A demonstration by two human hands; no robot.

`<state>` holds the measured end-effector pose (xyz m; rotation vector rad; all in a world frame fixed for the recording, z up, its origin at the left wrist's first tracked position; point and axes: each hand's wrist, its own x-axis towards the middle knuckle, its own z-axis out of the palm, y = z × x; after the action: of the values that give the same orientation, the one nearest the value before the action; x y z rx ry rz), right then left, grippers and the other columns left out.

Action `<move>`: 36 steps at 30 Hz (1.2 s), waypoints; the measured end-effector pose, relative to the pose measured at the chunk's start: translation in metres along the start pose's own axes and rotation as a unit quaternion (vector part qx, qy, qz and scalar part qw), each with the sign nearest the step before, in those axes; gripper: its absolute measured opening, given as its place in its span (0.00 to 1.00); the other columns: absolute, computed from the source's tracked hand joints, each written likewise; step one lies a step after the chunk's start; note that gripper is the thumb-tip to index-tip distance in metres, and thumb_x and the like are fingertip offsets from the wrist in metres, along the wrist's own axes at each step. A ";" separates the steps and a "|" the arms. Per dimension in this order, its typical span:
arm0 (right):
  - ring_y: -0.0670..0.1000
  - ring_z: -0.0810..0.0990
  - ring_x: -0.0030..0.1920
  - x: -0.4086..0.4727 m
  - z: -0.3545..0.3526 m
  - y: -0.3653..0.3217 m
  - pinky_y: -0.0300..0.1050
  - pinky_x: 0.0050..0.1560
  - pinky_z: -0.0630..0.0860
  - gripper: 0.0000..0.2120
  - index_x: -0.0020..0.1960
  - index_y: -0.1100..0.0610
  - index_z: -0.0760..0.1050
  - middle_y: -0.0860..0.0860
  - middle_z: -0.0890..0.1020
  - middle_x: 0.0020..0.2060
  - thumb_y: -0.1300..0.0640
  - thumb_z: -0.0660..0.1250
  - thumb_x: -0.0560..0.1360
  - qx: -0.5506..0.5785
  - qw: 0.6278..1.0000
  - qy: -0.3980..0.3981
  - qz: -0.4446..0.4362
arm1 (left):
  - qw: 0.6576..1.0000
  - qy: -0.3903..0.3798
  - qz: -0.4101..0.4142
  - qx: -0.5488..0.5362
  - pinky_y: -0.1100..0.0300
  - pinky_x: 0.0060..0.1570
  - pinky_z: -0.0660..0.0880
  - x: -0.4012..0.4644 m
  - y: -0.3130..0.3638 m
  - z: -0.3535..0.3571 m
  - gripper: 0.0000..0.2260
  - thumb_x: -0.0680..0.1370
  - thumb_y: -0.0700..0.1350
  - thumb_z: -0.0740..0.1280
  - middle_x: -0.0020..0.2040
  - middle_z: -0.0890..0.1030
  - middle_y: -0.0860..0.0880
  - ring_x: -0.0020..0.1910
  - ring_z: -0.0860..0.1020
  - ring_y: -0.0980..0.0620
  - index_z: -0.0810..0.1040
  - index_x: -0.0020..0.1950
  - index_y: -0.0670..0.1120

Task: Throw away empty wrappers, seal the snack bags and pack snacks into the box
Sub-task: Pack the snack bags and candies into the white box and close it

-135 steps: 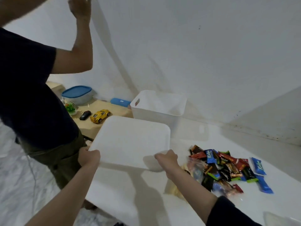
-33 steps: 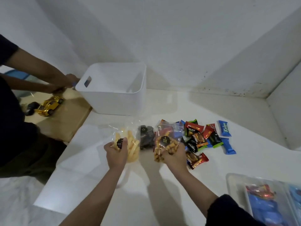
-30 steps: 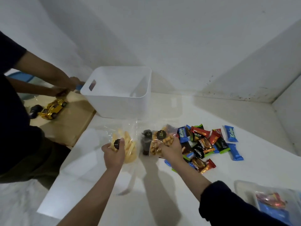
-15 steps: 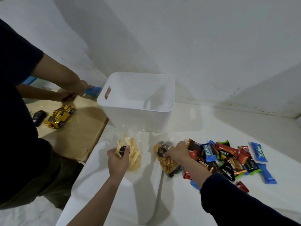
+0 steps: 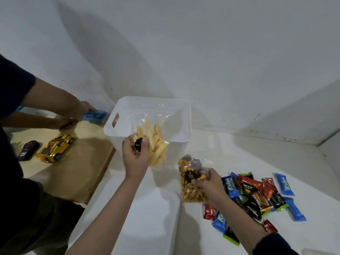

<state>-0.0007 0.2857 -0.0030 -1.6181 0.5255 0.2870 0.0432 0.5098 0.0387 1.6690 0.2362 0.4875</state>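
My left hand (image 5: 135,159) grips a clear bag of pale yellow sticks (image 5: 156,144) by its black label and holds it up at the near rim of the white box (image 5: 181,122). My right hand (image 5: 211,186) holds a clear bag of brown and dark snacks (image 5: 191,183) that lies on the white table, right of the box. A heap of wrapped snack bars (image 5: 257,196) in blue, red, black and green lies right of that hand. The white box lid (image 5: 147,223) lies on the table under my left forearm.
Another person's arms (image 5: 60,107) reach over a wooden board (image 5: 77,172) to the left, touching a blue item (image 5: 95,115). A gold toy car (image 5: 56,147) and a black toy car (image 5: 28,150) sit on the board. White walls close the back and right.
My left hand has lifted the yellow-stick bag from the table up to the box rim. My right hand has kept hold of the brown snack bag on the table.
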 end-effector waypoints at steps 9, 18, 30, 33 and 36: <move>0.58 0.81 0.52 -0.003 -0.034 -0.076 0.62 0.55 0.77 0.20 0.54 0.56 0.76 0.56 0.83 0.49 0.69 0.73 0.65 0.144 0.987 0.024 -0.070 | 0.992 -0.104 0.005 0.073 0.49 0.62 0.71 0.108 0.045 0.067 0.11 0.73 0.49 0.69 0.56 0.79 0.51 0.56 0.77 0.51 0.78 0.55 0.53; 0.60 0.82 0.53 0.014 -0.061 -0.112 0.62 0.54 0.78 0.26 0.59 0.57 0.75 0.58 0.83 0.52 0.67 0.73 0.61 0.240 0.963 0.066 -0.107 | 0.920 -0.313 -0.122 0.201 0.60 0.56 0.70 0.187 -0.031 0.121 0.17 0.72 0.34 0.72 0.59 0.79 0.42 0.57 0.76 0.48 0.79 0.60 0.41; 0.61 0.81 0.54 0.043 -0.063 -0.111 0.64 0.53 0.77 0.26 0.61 0.57 0.75 0.59 0.83 0.53 0.67 0.70 0.63 0.278 0.954 0.076 -0.087 | 0.867 -0.378 -0.204 0.252 0.52 0.56 0.76 0.194 -0.081 0.155 0.22 0.73 0.41 0.72 0.56 0.77 0.45 0.56 0.77 0.45 0.74 0.66 0.40; 0.59 0.83 0.53 0.039 -0.059 -0.127 0.59 0.50 0.79 0.26 0.61 0.58 0.75 0.58 0.84 0.52 0.66 0.70 0.63 0.282 0.949 0.077 -0.120 | 0.795 -0.403 -0.256 0.373 0.51 0.50 0.77 0.190 -0.073 0.149 0.26 0.73 0.59 0.68 0.57 0.79 0.43 0.53 0.80 0.42 0.73 0.60 0.40; 0.57 0.84 0.50 0.031 -0.054 -0.145 0.56 0.47 0.80 0.26 0.60 0.58 0.76 0.57 0.85 0.50 0.67 0.70 0.62 0.286 0.943 0.085 -0.151 | 0.779 -0.421 -0.288 0.365 0.52 0.51 0.78 0.189 -0.072 0.151 0.26 0.76 0.60 0.64 0.55 0.81 0.39 0.50 0.82 0.43 0.76 0.56 0.37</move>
<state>0.0908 0.2347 0.1141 -1.1319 0.4307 -0.2244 0.2861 0.4673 -0.0112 2.2500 0.2606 -0.9489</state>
